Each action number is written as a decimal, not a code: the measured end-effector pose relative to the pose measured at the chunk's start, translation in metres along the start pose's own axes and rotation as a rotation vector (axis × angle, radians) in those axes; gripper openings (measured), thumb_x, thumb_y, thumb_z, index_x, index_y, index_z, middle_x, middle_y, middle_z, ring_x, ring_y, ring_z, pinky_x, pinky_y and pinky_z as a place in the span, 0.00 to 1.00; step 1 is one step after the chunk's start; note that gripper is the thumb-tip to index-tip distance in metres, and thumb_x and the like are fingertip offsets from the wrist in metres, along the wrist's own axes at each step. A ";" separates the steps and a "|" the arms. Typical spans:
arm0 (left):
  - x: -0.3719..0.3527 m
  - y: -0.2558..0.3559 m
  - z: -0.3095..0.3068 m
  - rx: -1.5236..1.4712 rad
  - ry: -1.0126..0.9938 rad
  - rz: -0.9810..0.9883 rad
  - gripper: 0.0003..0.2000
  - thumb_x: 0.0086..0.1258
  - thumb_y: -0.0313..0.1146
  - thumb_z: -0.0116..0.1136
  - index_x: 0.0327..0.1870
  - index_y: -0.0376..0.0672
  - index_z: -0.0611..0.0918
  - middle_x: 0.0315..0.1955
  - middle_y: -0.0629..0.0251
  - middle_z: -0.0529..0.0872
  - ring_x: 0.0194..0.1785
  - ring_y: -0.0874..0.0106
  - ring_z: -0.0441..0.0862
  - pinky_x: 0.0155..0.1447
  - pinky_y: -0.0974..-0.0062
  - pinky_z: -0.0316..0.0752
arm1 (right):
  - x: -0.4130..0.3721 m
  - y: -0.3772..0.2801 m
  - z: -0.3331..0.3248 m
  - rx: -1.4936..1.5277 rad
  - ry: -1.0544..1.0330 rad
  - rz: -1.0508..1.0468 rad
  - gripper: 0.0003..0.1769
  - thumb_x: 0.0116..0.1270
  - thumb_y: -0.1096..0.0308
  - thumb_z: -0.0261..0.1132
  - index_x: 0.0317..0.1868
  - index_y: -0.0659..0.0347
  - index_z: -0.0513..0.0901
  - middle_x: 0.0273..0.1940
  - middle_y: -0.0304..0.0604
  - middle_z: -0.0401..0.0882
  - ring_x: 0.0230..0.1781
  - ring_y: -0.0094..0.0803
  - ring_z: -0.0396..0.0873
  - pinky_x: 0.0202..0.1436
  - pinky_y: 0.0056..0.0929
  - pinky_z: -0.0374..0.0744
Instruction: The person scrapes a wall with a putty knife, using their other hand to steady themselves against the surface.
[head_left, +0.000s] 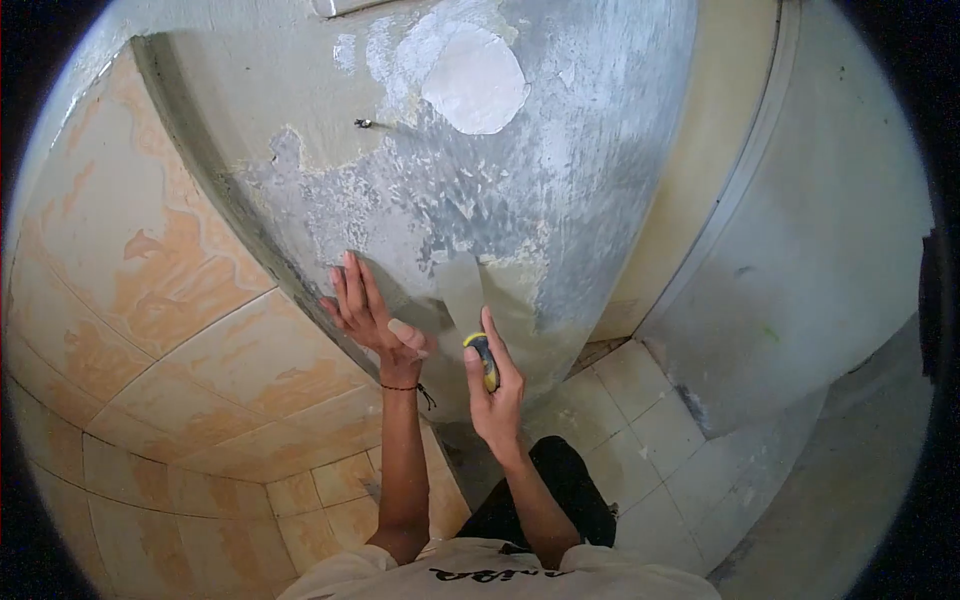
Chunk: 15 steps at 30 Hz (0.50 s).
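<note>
My right hand (495,395) is wrapped round the yellow and dark grey handle of a putty knife (462,292), index finger stretched along it. The wide blade lies up against the wall (400,215), its edge at a border between bare grey patches and remaining paint. Left of the blade, my left hand (365,315) rests on the wall with its fingers spread, a dark cord bracelet on the wrist. Flaked, mottled surface spreads above both hands. Higher up is a round white patch (476,80).
A small metal piece (363,123) sticks out of the wall. Orange-patterned tiles (150,240) cover the left side, meeting the wall at a raised edge. To the right are a pale door frame (715,215), a grey panel (800,220) and floor tiles (640,430).
</note>
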<state>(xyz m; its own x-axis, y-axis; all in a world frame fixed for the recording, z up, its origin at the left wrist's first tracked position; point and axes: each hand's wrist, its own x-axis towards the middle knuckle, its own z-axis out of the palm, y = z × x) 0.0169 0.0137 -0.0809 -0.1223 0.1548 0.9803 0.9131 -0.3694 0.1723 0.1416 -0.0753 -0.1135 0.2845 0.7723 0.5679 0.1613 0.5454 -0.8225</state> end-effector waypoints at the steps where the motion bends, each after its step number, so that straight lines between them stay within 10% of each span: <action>1: 0.000 0.001 0.000 -0.004 0.000 -0.008 0.36 0.80 0.54 0.22 0.74 0.34 0.68 0.75 0.50 0.68 0.81 0.51 0.57 0.82 0.46 0.37 | -0.004 0.000 -0.005 -0.009 -0.002 0.000 0.28 0.80 0.62 0.58 0.75 0.66 0.68 0.54 0.54 0.86 0.46 0.28 0.82 0.49 0.28 0.80; 3: 0.003 0.002 0.000 0.019 0.041 0.048 0.33 0.78 0.46 0.28 0.71 0.29 0.71 0.73 0.51 0.71 0.79 0.53 0.60 0.83 0.51 0.40 | -0.009 0.001 -0.016 0.137 -0.028 0.364 0.28 0.81 0.59 0.57 0.75 0.65 0.70 0.29 0.41 0.81 0.28 0.20 0.75 0.30 0.22 0.73; 6: 0.003 -0.001 0.001 0.015 0.046 0.065 0.32 0.77 0.46 0.30 0.71 0.29 0.70 0.73 0.50 0.71 0.80 0.53 0.59 0.83 0.51 0.39 | -0.004 0.008 -0.022 0.194 -0.046 0.418 0.25 0.81 0.56 0.57 0.68 0.66 0.76 0.19 0.29 0.66 0.20 0.13 0.63 0.22 0.18 0.61; 15: 0.002 0.001 0.001 0.035 0.024 0.042 0.33 0.73 0.45 0.33 0.71 0.28 0.71 0.72 0.48 0.72 0.79 0.52 0.60 0.83 0.51 0.39 | 0.014 0.009 -0.036 0.453 -0.227 0.349 0.15 0.83 0.57 0.54 0.47 0.62 0.75 0.26 0.33 0.73 0.20 0.17 0.66 0.25 0.21 0.66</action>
<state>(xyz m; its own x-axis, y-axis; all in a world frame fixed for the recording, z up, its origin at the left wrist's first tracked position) 0.0179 0.0149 -0.0786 -0.0924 0.1180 0.9887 0.9308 -0.3426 0.1279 0.1813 -0.0717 -0.1141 0.0323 0.9531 0.3010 -0.3366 0.2939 -0.8946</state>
